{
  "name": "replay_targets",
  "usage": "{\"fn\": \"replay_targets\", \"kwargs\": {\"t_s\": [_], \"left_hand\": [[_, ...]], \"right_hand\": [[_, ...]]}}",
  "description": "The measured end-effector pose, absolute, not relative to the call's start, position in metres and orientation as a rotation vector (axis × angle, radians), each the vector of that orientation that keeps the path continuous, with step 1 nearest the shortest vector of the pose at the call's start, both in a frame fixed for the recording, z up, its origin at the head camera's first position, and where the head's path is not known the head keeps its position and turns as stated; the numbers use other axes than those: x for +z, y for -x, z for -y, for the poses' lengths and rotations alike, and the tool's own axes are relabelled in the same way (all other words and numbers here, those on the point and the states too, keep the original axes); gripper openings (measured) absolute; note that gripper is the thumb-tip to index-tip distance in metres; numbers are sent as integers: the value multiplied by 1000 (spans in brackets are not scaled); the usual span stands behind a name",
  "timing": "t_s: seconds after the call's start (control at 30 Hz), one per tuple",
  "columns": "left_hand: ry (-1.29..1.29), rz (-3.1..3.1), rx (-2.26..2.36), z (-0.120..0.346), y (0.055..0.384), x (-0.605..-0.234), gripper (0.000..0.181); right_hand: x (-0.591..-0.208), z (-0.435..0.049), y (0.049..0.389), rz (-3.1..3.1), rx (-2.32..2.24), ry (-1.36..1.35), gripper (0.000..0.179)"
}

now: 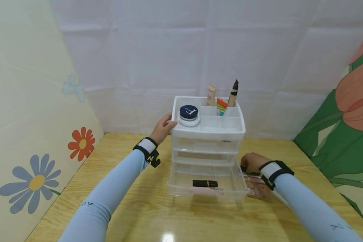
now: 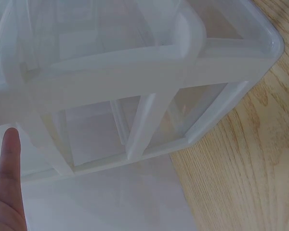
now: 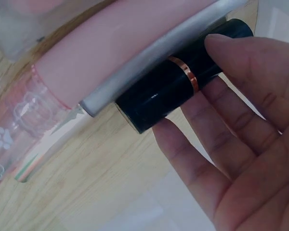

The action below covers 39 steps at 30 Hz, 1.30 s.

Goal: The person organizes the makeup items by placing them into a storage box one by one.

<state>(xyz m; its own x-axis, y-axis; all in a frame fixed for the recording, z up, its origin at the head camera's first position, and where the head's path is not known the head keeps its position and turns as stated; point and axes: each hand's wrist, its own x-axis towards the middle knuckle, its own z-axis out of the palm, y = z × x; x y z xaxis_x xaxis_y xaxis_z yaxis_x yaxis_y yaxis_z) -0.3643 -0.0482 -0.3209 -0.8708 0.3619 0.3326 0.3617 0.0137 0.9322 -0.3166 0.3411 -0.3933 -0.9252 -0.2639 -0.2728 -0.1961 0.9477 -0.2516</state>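
In the middle of the head view, left of centre, the left hand [image 1: 163, 128] rests at the upper left edge of the white plastic storage box with clear drawers [image 1: 208, 135]. Its fingers look rather straight and are not clenched; a light and steady touch is enough here, because a hard push can probably shift the box.

On the box top are a round jar with dark blue lid [image 1: 189, 112] and, further right, three small upright tubes [image 1: 211, 95]; shaking would perhaps tip these.

Below, in the lower centre, the bottom drawer [image 1: 236, 195] stands pulled out. In it lie a black lipstick with gold band [image 1: 201, 183] and a thin pink stick [image 1: 205, 191] along the front.

At the lower right, the right hand [image 1: 254, 163] is above the worktop [image 1: 139, 205], beside the drawer. In the right wrist view, its thumb and fingers pinch a short black cylinder with copper ring [image 3: 156, 91]. The grip spans its middle and upper-right end, so the hold should be secure without strong squeezing. A silvery strip and a long pink tube [image 3: 101, 53] lie just beside it, so straight lifting is safer than dragging sideways.
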Motion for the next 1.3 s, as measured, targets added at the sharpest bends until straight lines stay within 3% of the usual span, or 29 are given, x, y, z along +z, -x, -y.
{"fn": "replay_targets", "kwargs": {"t_s": [0.7, 1.3], "left_hand": [[-799, -2245, 2058, 47, 365, -321, 58], [-808, -2240, 2047, 47, 364, -320, 56]], "right_hand": [[-394, -343, 320, -2827, -310, 471, 19], [-340, -359, 296, -2901, -345, 591, 16]]}}
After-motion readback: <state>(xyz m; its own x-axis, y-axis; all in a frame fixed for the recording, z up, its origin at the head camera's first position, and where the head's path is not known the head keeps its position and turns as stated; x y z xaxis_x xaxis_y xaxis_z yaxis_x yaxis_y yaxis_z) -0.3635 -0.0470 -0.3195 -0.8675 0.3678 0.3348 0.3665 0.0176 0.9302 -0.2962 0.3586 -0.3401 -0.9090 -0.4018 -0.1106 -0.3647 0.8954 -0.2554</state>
